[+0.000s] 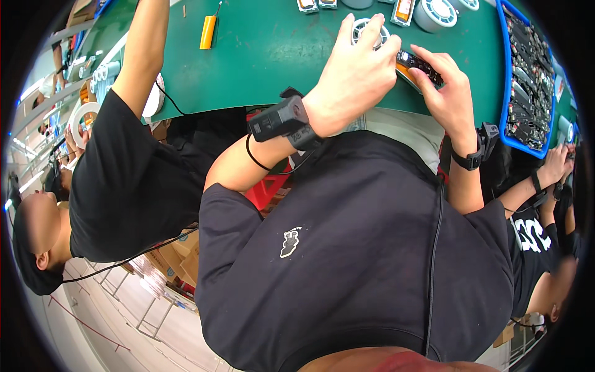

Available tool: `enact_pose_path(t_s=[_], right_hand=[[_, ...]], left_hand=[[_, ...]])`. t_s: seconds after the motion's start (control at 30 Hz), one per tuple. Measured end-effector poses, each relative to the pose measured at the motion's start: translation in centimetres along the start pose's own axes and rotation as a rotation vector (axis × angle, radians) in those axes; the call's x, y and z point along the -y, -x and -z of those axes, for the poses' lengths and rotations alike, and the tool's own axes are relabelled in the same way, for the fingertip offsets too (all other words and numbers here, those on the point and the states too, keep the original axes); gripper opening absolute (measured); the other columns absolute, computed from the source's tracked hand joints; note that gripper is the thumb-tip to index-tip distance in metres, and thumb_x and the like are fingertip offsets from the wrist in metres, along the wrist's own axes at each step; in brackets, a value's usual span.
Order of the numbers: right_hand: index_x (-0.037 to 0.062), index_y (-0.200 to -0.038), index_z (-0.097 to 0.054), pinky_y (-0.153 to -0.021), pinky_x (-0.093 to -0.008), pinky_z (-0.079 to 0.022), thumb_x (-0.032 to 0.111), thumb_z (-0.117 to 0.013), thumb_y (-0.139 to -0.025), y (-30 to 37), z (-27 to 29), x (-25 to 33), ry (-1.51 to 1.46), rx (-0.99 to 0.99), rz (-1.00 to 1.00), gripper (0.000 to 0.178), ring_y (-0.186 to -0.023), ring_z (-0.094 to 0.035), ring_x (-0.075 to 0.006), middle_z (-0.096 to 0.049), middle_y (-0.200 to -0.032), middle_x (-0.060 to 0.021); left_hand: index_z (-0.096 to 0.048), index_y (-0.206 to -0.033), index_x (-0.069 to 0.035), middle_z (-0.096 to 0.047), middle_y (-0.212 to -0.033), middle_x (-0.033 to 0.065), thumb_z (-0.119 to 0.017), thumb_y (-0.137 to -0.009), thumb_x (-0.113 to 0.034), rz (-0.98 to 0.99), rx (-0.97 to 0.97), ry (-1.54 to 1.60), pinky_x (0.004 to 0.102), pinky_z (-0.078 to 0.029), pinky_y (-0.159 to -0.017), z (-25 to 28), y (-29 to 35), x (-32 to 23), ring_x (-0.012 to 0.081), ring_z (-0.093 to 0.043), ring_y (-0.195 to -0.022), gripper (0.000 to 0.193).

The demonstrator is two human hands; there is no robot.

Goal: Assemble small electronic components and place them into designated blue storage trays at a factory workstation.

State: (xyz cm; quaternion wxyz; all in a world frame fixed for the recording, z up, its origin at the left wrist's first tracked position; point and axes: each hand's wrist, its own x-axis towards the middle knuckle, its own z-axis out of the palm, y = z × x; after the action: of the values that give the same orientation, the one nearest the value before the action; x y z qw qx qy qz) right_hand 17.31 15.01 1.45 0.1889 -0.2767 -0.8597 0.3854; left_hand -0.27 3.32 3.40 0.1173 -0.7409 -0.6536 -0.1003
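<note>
My left hand (359, 71) has its fingers curled over a white round housing (360, 28) with a slotted end, near the front part of the green table. Its palm hides much of that housing. Close beside it, my right hand (447, 93) pinches a narrow black circuit board (424, 64) between thumb and fingers. An orange piece (408, 75), perhaps a battery, shows along the board's underside. The left end of the board comes up against my left fingertips; whether they touch it, I cannot tell.
An orange battery (209, 32) with a wire lies left on the green table (266, 71). White round housings (436, 13) and orange-faced units (403, 10) stand at the back. A blue tray (504, 68) holds many black boards at right. Co-workers' arms (141, 53) reach in on both sides.
</note>
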Motion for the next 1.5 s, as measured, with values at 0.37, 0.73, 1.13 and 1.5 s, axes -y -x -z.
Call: enact_pose_path(t_s=[0.37, 0.73, 1.13, 1.5], right_hand=[[0.002, -0.111, -0.075, -0.076, -0.0327, -0.054, 0.008, -0.08, -0.084, -0.6, 0.0, 0.2, 0.079, -0.071, 0.151, 0.028, -0.088, -0.066, -0.0239, -0.072, -0.099, -0.0116], [0.0016, -0.112, -0.075, -0.078, -0.0327, -0.054, 0.001, -0.073, -0.087, -1.5, 1.0, -0.1, 0.208, 0.091, 0.293, 0.025, -0.093, -0.065, -0.0216, -0.072, -0.11, -0.0106], [-0.0017, -0.128, -0.065, -0.078, -0.0276, -0.053, 0.001, -0.064, -0.095, 0.7, 1.2, -1.0, -0.569, 0.028, -0.231, 0.033, -0.086, -0.063, -0.0125, -0.071, -0.102, -0.0071], [-0.0012, -0.122, -0.062, -0.067, -0.0195, -0.044, 0.008, -0.058, -0.103, 0.5, 0.2, -3.5, -0.534, -0.196, -0.293, 0.021, -0.076, -0.056, -0.004, -0.067, -0.09, -0.0017]], left_hand=[[-0.075, -0.094, -0.007, -0.069, -0.119, 0.0071, -0.076, -0.076, -0.005, -0.053, -0.364, 0.461, 0.0631, -0.049, -0.103, -3.2, 1.7, 2.1, 0.0396, -0.062, -0.123, 0.019], [-0.072, -0.085, -0.005, -0.065, -0.128, 0.0081, -0.072, -0.078, -0.012, -0.032, -0.345, 0.377, 0.068, -0.047, -0.103, -3.3, 1.8, 1.9, 0.0426, -0.053, -0.133, 0.01], [-0.064, -0.077, -0.006, -0.067, -0.107, 0.0073, -0.07, -0.069, -0.009, -0.091, -0.239, 0.418, 0.0517, -0.05, -0.094, 1.2, -0.9, 4.0, 0.0331, -0.061, -0.111, 0.01], [-0.069, -0.082, -0.006, -0.072, -0.1, 0.011, -0.073, -0.081, -0.011, 0.456, -0.574, 0.045, 0.0445, -0.05, -0.091, -5.0, -9.7, 30.4, 0.0351, -0.064, -0.099, 0.006]])
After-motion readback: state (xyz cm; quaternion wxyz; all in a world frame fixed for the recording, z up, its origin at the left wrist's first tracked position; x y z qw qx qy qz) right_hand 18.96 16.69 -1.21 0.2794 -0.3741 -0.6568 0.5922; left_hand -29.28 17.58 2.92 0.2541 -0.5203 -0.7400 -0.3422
